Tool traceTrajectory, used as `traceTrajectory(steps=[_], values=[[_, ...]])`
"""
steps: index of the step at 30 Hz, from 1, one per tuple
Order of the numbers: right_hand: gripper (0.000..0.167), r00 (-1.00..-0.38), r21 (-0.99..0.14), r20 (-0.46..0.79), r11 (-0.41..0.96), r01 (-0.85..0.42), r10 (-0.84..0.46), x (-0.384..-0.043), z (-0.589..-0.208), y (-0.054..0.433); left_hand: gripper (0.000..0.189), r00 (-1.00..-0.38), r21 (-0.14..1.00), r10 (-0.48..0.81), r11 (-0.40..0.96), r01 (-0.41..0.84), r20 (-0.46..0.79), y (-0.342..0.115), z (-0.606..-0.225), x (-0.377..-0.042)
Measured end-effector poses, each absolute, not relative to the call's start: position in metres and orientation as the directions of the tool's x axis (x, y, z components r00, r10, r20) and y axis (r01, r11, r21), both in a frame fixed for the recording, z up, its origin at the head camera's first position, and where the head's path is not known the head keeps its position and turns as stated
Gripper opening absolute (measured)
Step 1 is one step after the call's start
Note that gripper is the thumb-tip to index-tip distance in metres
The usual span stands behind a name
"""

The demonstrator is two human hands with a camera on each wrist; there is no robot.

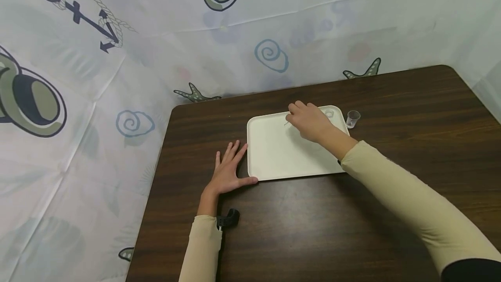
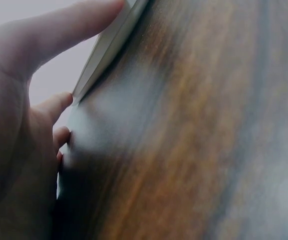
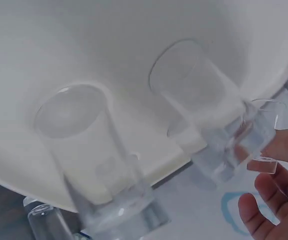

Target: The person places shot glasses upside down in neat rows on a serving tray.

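Note:
A white rectangular tray [image 1: 282, 156] lies on the dark wooden table. My left hand [image 1: 227, 177] is spread at its near left corner, the thumb on the front rim and the index fingertip at the left side. Over the back half of the tray, my right hand [image 1: 309, 122] has its fingers curled around a small clear glass [image 3: 264, 165], mostly hidden from above. In the right wrist view two more clear glasses, one on the left [image 3: 103, 160] and one in the middle [image 3: 199, 95], stand on the tray close to that hand.
Another small clear glass [image 1: 353, 119] stands on the table [image 1: 411, 142] just off the tray's right side. Behind the table and on the left hangs a white cloth [image 1: 235, 55] printed with anchors, shells and starfish.

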State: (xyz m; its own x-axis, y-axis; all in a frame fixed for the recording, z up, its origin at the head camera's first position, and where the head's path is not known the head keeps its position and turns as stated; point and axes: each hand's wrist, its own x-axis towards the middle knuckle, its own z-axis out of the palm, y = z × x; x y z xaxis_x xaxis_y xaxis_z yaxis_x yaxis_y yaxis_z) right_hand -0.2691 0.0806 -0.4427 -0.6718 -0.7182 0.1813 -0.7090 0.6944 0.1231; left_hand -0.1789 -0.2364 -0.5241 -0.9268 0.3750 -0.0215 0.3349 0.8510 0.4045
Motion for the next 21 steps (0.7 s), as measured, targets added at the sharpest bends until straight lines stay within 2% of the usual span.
traceTrajectory(steps=[9, 21], values=[[0.009, -0.645, 0.219, 0.149, 0.661, -0.717, -0.749, -0.270, -0.456, 0.063, 0.110, -0.929, 0.406, 0.370, 0.851, 0.334, -0.011, -0.235, -0.524, -0.179], [0.010, -0.610, 0.306, 0.106, 0.610, -0.731, -0.785, -0.274, -0.460, 0.045, 0.110, -0.931, 0.412, 0.365, 0.852, 0.324, -0.022, -0.236, -0.524, -0.178]])
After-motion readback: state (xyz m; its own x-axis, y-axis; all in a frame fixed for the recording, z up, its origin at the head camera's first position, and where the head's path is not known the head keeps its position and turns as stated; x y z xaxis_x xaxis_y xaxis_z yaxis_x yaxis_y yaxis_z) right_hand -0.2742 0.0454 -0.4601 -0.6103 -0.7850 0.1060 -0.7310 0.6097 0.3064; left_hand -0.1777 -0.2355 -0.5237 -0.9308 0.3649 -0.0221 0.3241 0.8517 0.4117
